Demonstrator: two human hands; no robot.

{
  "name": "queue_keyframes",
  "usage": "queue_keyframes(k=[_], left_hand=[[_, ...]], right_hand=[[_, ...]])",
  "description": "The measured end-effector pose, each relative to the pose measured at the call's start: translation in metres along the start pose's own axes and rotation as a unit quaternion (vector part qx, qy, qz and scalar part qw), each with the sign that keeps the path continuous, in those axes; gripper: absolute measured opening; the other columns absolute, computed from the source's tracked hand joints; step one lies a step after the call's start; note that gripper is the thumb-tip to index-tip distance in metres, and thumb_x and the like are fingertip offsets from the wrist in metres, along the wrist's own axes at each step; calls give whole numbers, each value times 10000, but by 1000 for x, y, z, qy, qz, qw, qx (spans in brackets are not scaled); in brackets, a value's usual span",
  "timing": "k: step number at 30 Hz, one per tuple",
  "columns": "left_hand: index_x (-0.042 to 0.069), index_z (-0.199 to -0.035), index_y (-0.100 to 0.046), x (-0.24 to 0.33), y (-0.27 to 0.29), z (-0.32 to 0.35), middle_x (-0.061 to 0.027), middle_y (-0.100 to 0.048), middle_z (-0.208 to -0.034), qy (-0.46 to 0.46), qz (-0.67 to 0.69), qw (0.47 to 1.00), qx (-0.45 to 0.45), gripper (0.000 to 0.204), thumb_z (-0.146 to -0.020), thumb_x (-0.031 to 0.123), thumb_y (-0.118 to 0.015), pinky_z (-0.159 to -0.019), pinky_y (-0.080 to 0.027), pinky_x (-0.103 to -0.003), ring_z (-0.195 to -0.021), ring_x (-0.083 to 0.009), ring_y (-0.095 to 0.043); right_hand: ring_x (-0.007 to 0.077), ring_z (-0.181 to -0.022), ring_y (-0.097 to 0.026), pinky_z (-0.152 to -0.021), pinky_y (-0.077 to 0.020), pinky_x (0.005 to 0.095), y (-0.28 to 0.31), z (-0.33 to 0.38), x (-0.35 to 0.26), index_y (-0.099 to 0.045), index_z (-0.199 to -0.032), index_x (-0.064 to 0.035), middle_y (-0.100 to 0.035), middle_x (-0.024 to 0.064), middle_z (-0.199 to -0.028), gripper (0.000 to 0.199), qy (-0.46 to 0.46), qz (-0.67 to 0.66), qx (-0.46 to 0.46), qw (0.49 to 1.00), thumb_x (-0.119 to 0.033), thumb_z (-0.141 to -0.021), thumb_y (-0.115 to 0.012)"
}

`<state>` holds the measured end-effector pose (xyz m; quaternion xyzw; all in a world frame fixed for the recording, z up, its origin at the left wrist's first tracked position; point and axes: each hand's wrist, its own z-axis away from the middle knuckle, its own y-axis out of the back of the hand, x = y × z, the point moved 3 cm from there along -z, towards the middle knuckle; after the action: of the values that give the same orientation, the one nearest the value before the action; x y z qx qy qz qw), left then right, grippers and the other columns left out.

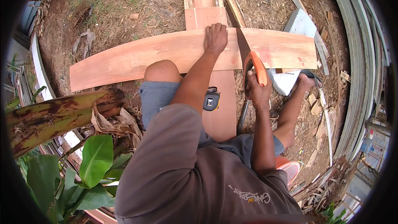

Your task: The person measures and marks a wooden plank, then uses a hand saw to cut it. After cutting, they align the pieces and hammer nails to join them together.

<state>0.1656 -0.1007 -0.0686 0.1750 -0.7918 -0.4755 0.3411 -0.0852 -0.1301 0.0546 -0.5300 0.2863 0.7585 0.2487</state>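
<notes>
A wide reddish-brown plank [132, 56] lies crosswise in front of me, over a lengthwise board [220, 116]. My left hand [216, 38] grips the plank's far edge with curled fingers, and my left knee rests against its near side. Just right of that hand, a handsaw [260, 69] with an orange and black handle stands with its blade across the plank, at a line running from far to near edge. My right hand [258, 89] is wrapped around the saw's handle. A black and yellow tape measure [211, 99] sits on the lengthwise board, below the plank.
A pale block [301, 24] and a white block [284, 82] stand by the plank's right end, near my bare foot [306, 81]. Long stacked sheets [364, 66] curve along the right side. A banana stem [62, 116] and green leaves [96, 159] crowd the left.
</notes>
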Motion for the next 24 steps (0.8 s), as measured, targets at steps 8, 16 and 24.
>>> queue_keyframes(k=[8, 16, 24], left_hand=[[72, -1116, -678, -2, -8, 0, -103, -631, -1096, 5, 19, 1000, 18, 216, -991, 207, -566, -1022, -390, -458, -1106, -286, -565], [76, -1142, -675, -1, -3, -1, -99, -625, -1124, 8, 7, 1000, -23, 236, -1000, 224, -558, -1032, -380, -461, -1126, -290, -555], [57, -1060, -681, -4, -10, 3, -103, -628, -1064, -3, 26, 999, 39, 232, -997, 230, -540, -991, -389, -449, -1072, -273, -562]], right_hand=[[317, -1302, -579, -1116, -421, 413, 83, 257, 11, -533, -1436, 51, -608, 202, -1387, 529, 21, 157, 2, 987, -151, -956, -625], [67, -658, -517, -590, -444, 259, 1, 1, 11, -600, -1337, 24, -597, -5, -825, 407, 4, 6, 9, 1000, -97, -957, -682], [303, -1328, -569, -1142, -405, 413, 78, 237, 15, -482, -1472, 66, -599, 201, -1411, 622, 48, 154, 19, 987, -169, -933, -685]])
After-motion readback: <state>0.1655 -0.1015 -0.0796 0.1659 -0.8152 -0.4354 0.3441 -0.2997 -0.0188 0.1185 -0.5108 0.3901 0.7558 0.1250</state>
